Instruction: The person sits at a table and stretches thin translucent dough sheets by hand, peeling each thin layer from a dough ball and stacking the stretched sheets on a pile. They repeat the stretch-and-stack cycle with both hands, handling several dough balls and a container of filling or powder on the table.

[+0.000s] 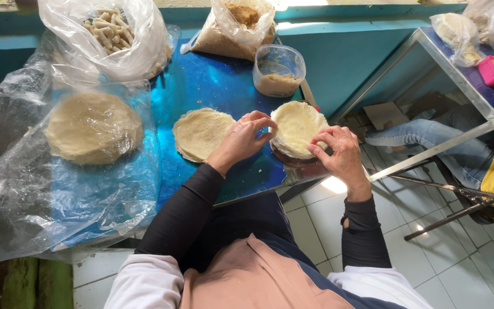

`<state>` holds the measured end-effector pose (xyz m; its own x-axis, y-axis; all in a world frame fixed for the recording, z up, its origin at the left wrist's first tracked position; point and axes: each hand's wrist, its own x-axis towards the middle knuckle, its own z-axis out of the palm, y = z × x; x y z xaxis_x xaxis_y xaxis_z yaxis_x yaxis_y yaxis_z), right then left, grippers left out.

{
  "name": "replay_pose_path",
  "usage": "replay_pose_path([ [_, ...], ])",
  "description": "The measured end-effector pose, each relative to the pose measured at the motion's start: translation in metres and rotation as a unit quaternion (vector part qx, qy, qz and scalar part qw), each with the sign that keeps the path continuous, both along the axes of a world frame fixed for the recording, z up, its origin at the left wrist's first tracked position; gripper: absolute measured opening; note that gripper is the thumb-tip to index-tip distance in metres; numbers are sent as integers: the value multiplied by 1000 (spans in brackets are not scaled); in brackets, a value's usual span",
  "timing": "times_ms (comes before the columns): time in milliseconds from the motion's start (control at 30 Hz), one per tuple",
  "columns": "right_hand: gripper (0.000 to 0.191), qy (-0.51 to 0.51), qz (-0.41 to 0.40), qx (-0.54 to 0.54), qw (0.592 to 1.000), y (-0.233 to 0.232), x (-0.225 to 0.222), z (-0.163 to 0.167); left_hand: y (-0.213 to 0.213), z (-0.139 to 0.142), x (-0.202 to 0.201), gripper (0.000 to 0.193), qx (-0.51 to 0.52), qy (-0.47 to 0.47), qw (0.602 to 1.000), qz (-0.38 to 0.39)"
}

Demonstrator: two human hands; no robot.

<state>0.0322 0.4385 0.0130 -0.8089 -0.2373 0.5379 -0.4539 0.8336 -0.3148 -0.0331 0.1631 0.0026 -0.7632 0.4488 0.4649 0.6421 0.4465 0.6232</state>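
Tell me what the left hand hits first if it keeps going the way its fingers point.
The left hand points right, its fingers already on the rim of the round dough sheet pressed into a dark bowl. Straight on, it meets that dough first; beyond it lies the right hand.

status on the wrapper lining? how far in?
Done: nothing finished in view. In hand: left hand and right hand press a wrapper into a small dish at the table edge; it already dips in the middle. Left: one loose wrapper beside it, a stack under plastic, and the filling tub not yet spooned in.
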Motion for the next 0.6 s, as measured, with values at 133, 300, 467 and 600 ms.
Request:
replay_pose_path([
  [133,16,0,2,16,1000,-7,8,14,-9,8,0,16,29,43,999,2],
  [300,22,54,65,-56,995,-54,9,37,-65,29,-16,15,148,-7,985,87],
  [467,18,-11,292,-40,955,-153,-14,39,-129,23,-26,12,199,-76,950,227],
  [600,28,-88,317,44,943,-212,-44,34,-146,3,-33,17,100,-64,940,318],
])
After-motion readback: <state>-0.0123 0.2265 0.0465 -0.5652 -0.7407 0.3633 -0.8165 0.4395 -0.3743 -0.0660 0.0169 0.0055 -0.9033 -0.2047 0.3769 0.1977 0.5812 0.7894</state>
